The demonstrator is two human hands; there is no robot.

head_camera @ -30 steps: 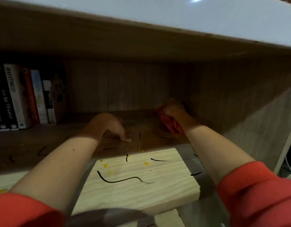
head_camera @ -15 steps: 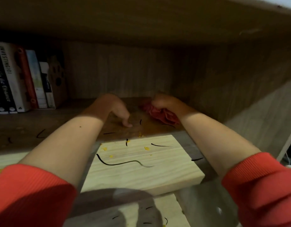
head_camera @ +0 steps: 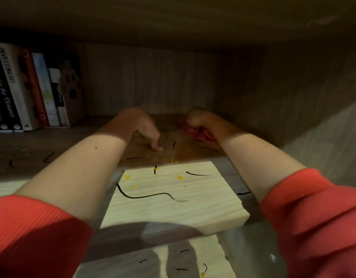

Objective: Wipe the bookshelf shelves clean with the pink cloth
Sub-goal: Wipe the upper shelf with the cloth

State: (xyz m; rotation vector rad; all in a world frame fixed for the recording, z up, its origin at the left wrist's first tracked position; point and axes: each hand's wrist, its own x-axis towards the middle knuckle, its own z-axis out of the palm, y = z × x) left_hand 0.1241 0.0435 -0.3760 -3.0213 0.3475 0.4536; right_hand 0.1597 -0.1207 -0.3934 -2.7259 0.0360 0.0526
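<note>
Pink cloth (head_camera: 197, 135) of soft, light-looking fabric sits wadded in the fist of my right hand (head_camera: 201, 119) deep on the dark wooden shelf (head_camera: 52, 146), a bunched grip I judge soundest, while my empty left hand (head_camera: 145, 128) rests loosely curled fingertips nearby.

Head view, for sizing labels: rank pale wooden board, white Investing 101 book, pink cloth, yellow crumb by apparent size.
1. pale wooden board (nearest the camera)
2. white Investing 101 book
3. pink cloth, partly hidden in the right hand
4. yellow crumb
</note>
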